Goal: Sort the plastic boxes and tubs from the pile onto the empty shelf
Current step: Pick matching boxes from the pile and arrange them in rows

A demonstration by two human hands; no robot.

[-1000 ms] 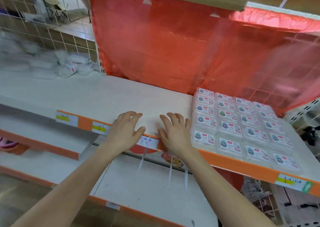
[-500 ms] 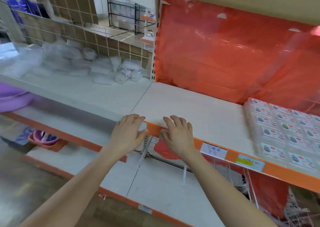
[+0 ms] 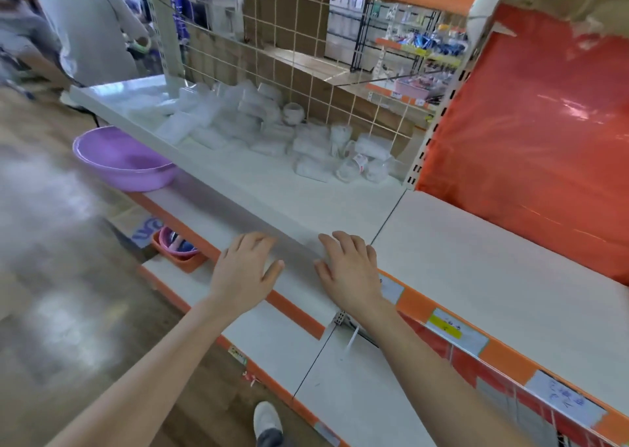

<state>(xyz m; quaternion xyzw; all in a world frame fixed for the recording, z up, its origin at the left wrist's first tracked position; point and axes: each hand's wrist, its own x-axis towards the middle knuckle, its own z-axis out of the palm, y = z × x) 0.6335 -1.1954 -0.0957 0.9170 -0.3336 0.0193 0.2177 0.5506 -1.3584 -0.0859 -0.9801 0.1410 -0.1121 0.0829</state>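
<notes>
Both hands are at centre frame, palms down, fingers straight and a bit spread, holding nothing. The left hand (image 3: 243, 269) lies over the front lip of the white pile shelf (image 3: 306, 201). The right hand (image 3: 350, 273) is just beside it to the right, at the seam where that board meets the empty shelf (image 3: 493, 276). Can't tell whether the palms press on the lip or sit just above it. The pile of clear plastic boxes and tubs (image 3: 272, 130) is upper centre, heaped at the back of the pile shelf against the wire grid (image 3: 306, 55), well apart from both hands; it is blurry and single pieces are hard to tell. The empty shelf fills the right side, with a red plastic sheet (image 3: 527, 133) behind it and price labels (image 3: 454, 331) along its orange front edge. A purple basin (image 3: 119, 160) is at left on the lower shelf. An orange basket (image 3: 177, 252) holding pink bowls sits lower still, left of the left hand. A shoe (image 3: 268, 417) shows at bottom centre. Another person (image 3: 88, 27) is at upper left, blurred.
</notes>
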